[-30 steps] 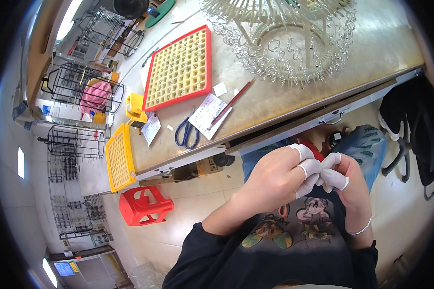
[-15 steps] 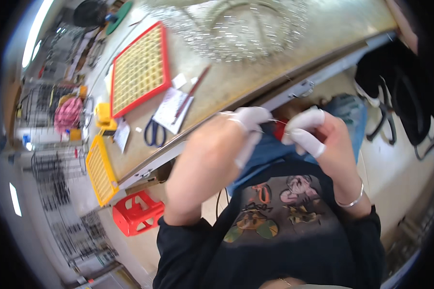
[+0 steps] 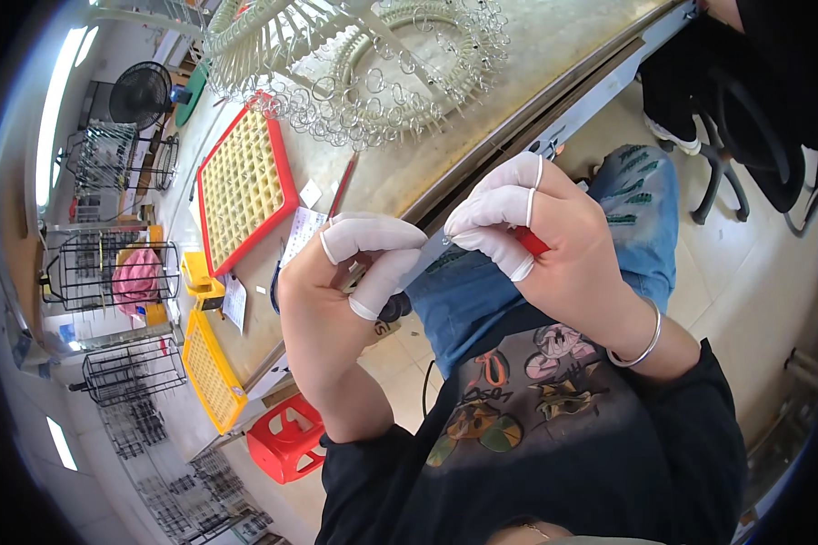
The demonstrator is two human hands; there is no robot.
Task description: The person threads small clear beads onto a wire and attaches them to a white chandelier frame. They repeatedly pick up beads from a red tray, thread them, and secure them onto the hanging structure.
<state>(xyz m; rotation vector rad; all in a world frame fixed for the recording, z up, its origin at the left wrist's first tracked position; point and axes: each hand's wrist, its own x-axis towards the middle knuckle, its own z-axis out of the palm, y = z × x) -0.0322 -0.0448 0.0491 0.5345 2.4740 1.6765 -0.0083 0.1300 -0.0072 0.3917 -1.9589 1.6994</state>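
Observation:
My left hand (image 3: pixel 350 259) is raised in front of the table edge, with white finger cots on thumb and fingers. Its thumb and forefinger bend toward each other in a pinch; what they hold, if anything, is too small to make out. A short gap to the right, my right hand (image 3: pixel 527 218), in similar cots, pinches a tiny shiny metal piece (image 3: pixel 446 241) at its fingertips. Something red (image 3: pixel 531 242) shows beneath those fingers, mostly hidden. A silver bangle (image 3: pixel 643 338) circles my right wrist.
A pale rack (image 3: pixel 427 91) hung with many small wire rings stands on the table. Left of it lie a red-framed tray (image 3: pixel 291 186) with small compartments, a red stick (image 3: pixel 344 182), a yellow object (image 3: pixel 202 280) and a yellow tray (image 3: pixel 211 372). Below is a red stool (image 3: pixel 282 440).
My hands have drawn in different positions: the left lower and farther left, the right slightly left. A thin wire seen between them before no longer shows. The view has shifted.

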